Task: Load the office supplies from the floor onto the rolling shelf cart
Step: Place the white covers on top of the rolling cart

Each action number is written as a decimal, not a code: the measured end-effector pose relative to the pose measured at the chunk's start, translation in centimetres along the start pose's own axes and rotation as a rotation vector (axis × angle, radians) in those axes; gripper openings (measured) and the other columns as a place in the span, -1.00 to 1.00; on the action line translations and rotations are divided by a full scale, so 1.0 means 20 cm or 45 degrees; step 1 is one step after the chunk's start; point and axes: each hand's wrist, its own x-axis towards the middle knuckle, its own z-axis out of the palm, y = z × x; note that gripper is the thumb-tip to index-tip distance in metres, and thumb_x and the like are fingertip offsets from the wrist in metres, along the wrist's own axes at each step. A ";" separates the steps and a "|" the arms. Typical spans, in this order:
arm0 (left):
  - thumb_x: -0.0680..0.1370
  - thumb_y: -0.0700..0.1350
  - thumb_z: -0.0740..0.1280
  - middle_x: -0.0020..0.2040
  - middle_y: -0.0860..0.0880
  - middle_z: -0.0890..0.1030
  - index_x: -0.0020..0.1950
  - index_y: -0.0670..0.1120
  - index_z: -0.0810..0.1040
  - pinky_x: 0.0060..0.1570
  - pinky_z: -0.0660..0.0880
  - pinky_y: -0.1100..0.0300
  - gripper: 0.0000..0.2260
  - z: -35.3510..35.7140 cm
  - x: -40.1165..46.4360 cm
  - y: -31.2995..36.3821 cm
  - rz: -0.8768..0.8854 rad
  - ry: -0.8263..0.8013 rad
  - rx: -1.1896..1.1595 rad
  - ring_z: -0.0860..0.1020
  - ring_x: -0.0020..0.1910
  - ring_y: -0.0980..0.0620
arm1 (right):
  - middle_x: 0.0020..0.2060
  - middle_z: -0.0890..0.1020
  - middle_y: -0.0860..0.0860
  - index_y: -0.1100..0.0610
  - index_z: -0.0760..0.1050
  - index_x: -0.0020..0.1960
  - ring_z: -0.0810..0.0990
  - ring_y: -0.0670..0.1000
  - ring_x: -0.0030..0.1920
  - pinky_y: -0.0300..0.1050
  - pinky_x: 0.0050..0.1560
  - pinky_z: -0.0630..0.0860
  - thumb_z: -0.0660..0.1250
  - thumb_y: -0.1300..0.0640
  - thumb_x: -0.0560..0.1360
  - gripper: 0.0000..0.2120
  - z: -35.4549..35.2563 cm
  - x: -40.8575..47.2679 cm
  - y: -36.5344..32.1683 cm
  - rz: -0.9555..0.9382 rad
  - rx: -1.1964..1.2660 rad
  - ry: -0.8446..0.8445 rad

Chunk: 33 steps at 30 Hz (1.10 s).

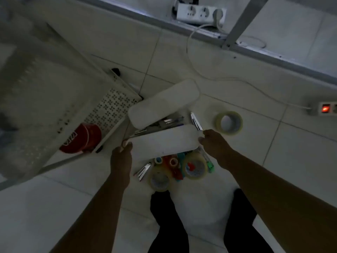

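Observation:
I hold a white oblong tray by its two ends, my left hand on the left end and my right hand on the right end. It hangs above a pile of tape rolls, a stapler and coloured small items on the floor. Behind it lies a second white tray, with pens between the two. A single tape roll lies to the right. The white perforated shelf cart stands at left, with a red cap on its bottom shelf.
A white cable runs across the tiled floor to a power strip with a lit red switch at the right edge. Another power strip sits by the wall at the top. My dark-trousered legs are below the pile.

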 end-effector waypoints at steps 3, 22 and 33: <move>0.56 0.11 0.28 0.45 -0.16 0.35 0.47 -0.19 0.29 0.30 0.29 0.02 -0.42 0.01 0.08 -0.08 -0.047 -0.028 -0.117 0.34 0.40 -0.16 | 0.35 0.43 0.16 0.18 0.27 0.45 0.49 0.13 0.18 -0.12 0.03 0.41 0.23 0.20 0.56 -0.53 0.03 0.05 0.03 0.009 0.027 -0.040; 0.65 -0.11 0.15 0.45 -0.21 0.35 0.46 -0.17 0.32 0.08 0.43 0.02 -0.61 -0.13 -0.42 -0.05 0.031 0.006 -0.458 0.36 0.36 -0.23 | 0.15 0.57 0.14 0.19 0.46 0.23 0.48 0.04 -0.10 -0.15 -0.19 0.43 0.26 0.28 0.53 -0.73 -0.18 -0.41 -0.11 -0.306 0.004 0.092; 0.62 -0.32 0.12 0.13 -0.23 0.58 0.21 -0.27 0.54 -0.22 0.42 0.21 -0.74 -0.40 -1.09 0.18 0.117 0.038 -0.610 0.50 -0.15 -0.10 | 0.14 0.56 0.09 0.10 0.44 0.31 0.48 0.03 -0.07 -0.23 -0.31 0.38 0.21 0.22 0.56 -0.67 -0.54 -1.12 -0.50 -0.506 0.061 0.190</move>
